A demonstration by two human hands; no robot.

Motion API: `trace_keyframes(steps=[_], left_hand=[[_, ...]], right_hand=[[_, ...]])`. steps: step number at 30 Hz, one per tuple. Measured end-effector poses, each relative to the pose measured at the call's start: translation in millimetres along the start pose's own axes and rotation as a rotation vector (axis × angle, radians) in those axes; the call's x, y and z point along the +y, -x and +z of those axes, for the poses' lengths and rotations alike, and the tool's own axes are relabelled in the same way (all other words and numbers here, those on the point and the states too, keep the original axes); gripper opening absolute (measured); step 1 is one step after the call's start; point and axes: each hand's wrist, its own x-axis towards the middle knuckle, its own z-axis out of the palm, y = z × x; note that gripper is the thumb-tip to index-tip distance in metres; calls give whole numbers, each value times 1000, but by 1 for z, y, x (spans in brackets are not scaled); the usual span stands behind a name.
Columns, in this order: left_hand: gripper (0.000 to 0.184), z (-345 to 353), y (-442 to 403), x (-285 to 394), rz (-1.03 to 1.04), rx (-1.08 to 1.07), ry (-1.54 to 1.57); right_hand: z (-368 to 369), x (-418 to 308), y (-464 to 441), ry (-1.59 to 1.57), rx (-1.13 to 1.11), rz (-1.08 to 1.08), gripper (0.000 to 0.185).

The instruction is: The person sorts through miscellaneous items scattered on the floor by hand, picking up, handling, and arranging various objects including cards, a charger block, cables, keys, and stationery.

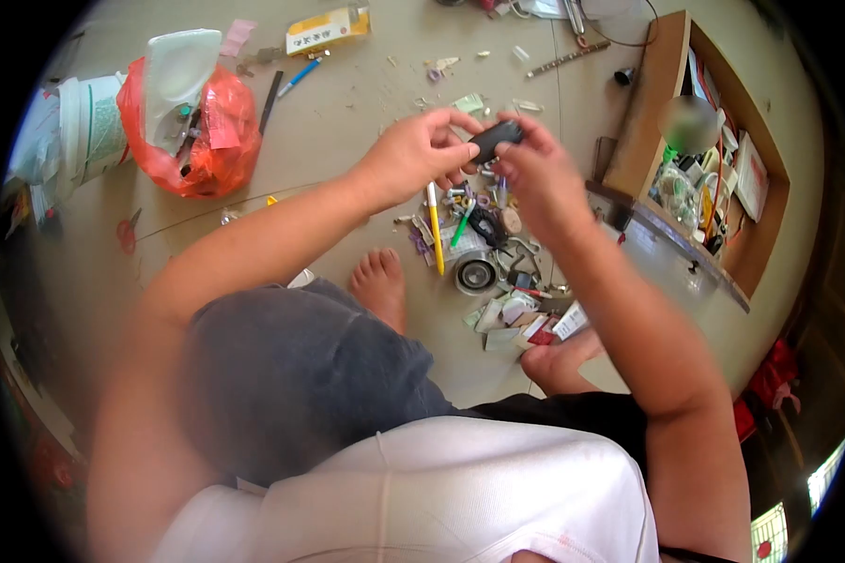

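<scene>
Between my two hands is a small dark oblong object (497, 141), held above the floor; its exact kind does not show. My left hand (422, 155) pinches its left end with thumb and fingers. On its right end the fingers of my right hand (540, 169) are closed. Below them lies a pile of small items: a yellow pen (436, 230) with a white end, a green pen (463, 223), a round metal piece (476, 273) and several cards (502, 340).
A wooden drawer (770, 220) full of odds and ends stands on the right. At the left are a red plastic bag (239, 169) with rubbish, a white bucket (92, 127) and scissors (128, 233). A blue pen (299, 77) and a yellow packet (324, 32) lie farther back.
</scene>
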Motion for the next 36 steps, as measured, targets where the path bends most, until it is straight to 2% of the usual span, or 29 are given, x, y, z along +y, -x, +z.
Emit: trace_keyframes(steps=[3,5,6,8,11,12,14,15,17,19,21,23,26,27,31,36], left_hand=[[32,3,0,4,61,-25,-40],[35,3,-2,-1,64,-28,-15],[34,2,-3,-3,37,-16,-65],[30,4,-3,-6,-31,11,-155],[29,2,-3,-20,-83,-27,-163],[28,2,-3,-22,-101,-36,-181],[29,5,-2,-23,-114,-59,-192],[30,5,-2,-24,-122,-68,-207],[30,5,-5,-27,-129,-77,-220],[29,7,-6,-27,-134,-85,-236],[28,11,-8,-26,-159,-94,-252],[28,14,-8,-27,-164,-103,-259],[27,18,-10,-27,-164,-113,-274],[27,17,-7,-29,-163,-120,-282],[27,14,-5,-34,-178,-106,-275],[27,20,-8,-31,-206,-127,-320]], right_hand=[[-43,-54,-12,67,-4,-126,34],[-89,-112,-12,147,106,-184,31],[-127,-141,-13,346,286,-250,28],[-161,-185,12,610,342,-355,24],[-265,-230,35,1056,331,-211,24],[-282,-226,45,1056,344,-202,24],[-290,-214,63,1503,435,-340,21],[-293,-209,70,1501,440,-335,21],[-243,-181,85,1385,310,-621,19],[-200,-151,99,1449,75,-520,20],[-165,-110,105,1398,-200,-325,18],[-160,-71,99,1475,-441,-201,17],[-177,-14,86,1600,-477,-231,19],[-178,-2,82,1639,-415,-207,22],[-175,18,65,1763,-246,-209,27],[-174,24,55,1883,-301,-194,22]])
